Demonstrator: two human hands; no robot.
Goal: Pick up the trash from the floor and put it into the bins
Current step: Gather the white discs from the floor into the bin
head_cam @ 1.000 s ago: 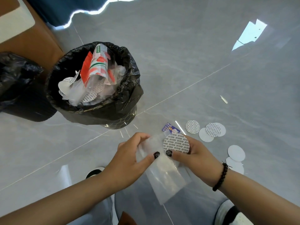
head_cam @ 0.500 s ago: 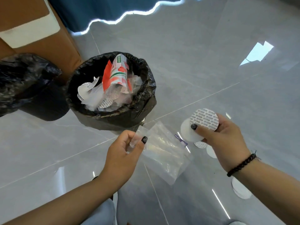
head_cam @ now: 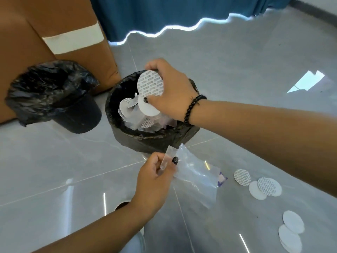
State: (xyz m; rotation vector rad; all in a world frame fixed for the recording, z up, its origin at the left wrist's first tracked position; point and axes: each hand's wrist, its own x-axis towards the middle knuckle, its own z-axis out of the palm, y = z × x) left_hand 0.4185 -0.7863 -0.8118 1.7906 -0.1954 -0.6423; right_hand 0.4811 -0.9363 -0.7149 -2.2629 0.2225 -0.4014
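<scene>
Black liner bags cover both bins: the nearer bin (head_cam: 127,99) stands under your right hand (head_cam: 171,94), and the second bin (head_cam: 54,95) sits to its left, against a brown cardboard box (head_cam: 45,24) with a strip of pale tape. Your right hand hangs over the open mouth of the nearer bin, its fingers and thumb curled round two round paper discs (head_cam: 149,92), one printed with grey text, the other plain white below it. Inside that bin lie more discs and crumpled clear wrappers. A dark bead bracelet (head_cam: 193,108) circles your right wrist.

Your left hand (head_cam: 155,181) is lower in the view, just in front of the nearer bin, pinching the top corner of a clear plastic bag (head_cam: 193,176) between thumb and fingers; the bag hangs down to the right above the floor (head_cam: 54,170). Through its lower edge shows a small purple wrapper (head_cam: 221,179) on the floor.

On the grey glossy floor to the right lie more discs: a group of three (head_cam: 259,185) near the bag, and another overlapping pile (head_cam: 291,230) closer to the lower right corner. A blue curtain (head_cam: 173,11) hangs along the far edge.
</scene>
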